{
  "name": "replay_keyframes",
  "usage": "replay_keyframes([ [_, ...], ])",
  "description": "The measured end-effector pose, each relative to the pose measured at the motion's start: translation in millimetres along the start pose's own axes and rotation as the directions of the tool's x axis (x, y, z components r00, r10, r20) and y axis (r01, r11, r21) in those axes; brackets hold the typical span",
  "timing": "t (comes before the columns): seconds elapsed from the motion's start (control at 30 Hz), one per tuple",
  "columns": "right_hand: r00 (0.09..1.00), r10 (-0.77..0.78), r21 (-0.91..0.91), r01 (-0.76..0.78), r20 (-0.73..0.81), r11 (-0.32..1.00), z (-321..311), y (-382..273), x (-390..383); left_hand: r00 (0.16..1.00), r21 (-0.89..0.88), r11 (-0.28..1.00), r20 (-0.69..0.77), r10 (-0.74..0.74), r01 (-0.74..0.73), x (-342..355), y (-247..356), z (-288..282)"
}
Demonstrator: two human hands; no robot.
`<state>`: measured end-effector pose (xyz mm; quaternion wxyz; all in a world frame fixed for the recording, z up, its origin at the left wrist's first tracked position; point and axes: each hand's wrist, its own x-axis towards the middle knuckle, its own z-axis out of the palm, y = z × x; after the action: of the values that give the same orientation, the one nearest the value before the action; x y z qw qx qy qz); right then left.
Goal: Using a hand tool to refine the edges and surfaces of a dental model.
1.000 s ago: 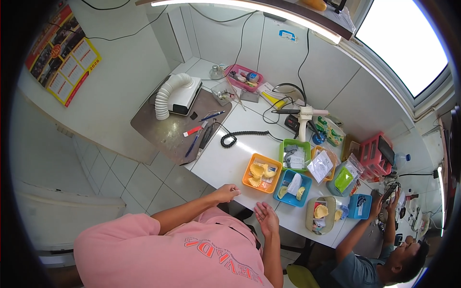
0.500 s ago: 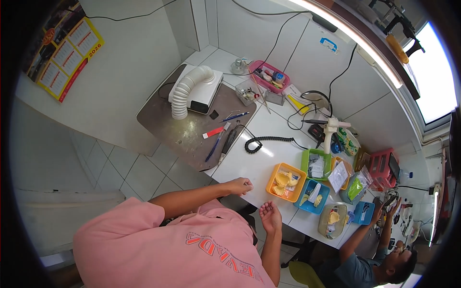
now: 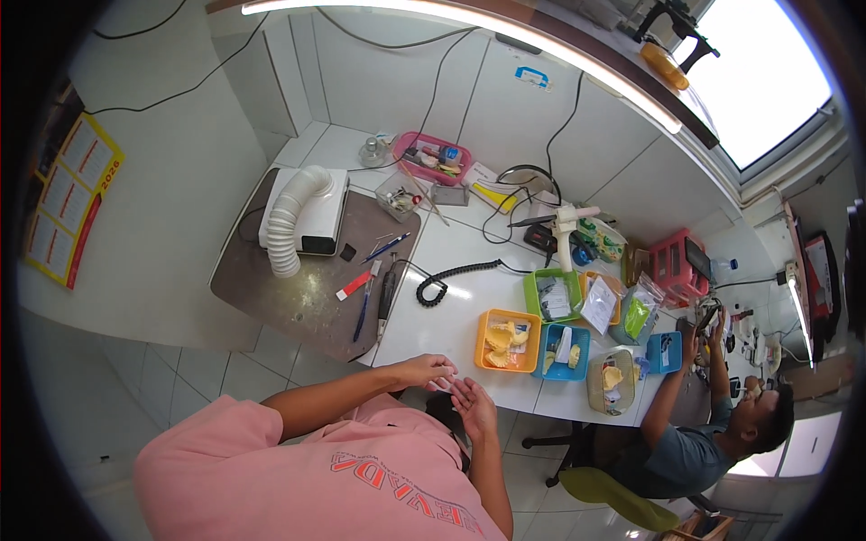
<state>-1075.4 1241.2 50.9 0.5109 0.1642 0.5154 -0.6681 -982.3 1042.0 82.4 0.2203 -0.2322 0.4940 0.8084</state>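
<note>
My left hand (image 3: 424, 371) is over the near edge of the white table, its fingers bent and pressed together; what they hold, if anything, is too small to make out. Close beside it, fingertips almost meeting, my right hand (image 3: 476, 410) has its palm turned up and its fingers loosely stretched, with nothing visible in it. The nearest container is an orange tray (image 3: 482, 342) with yellow dental casts (image 3: 502, 337) in it. To its right stands a blue tray (image 3: 564, 371) holding casts and a white packet.
A brown mat (image 3: 316, 316) bears a white machine with a ribbed hose (image 3: 287, 216), a handpiece (image 3: 388, 293) and pens. Behind are a green tray (image 3: 535, 290) and a pink basket (image 3: 437, 178). A co-worker (image 3: 690, 451) sits at the right, beside a green chair (image 3: 622, 498).
My hands have come together, the right one moving left toward the left one and its fingers straightening. The view has turned toward the right, showing more of the co-worker and the chair.
</note>
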Motion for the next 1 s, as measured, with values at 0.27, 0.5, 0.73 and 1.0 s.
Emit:
replay_keyframes([
  [0.27,0.998,-0.010,0.268,0.028,-0.068,0.963,15,6,-5,0.964,0.128,0.987,-0.258,-0.059,0.094,18,-4,-5],
  [0.5,0.999,-0.023,0.340,0.011,0.029,0.940,5,21,-8,0.976,0.118,0.988,-0.204,-0.074,0.100,-5,6,19],
  [0.73,0.977,-0.196,0.288,0.164,0.085,0.944,-32,25,-48,0.929,0.148,0.989,-0.370,0.029,0.028,3,-1,46],
  [1.0,0.852,-0.234,0.053,0.292,-0.469,0.955,-208,140,-167,-0.325,0.121,-0.322,-0.008,0.946,-0.939,-164,111,342],
])
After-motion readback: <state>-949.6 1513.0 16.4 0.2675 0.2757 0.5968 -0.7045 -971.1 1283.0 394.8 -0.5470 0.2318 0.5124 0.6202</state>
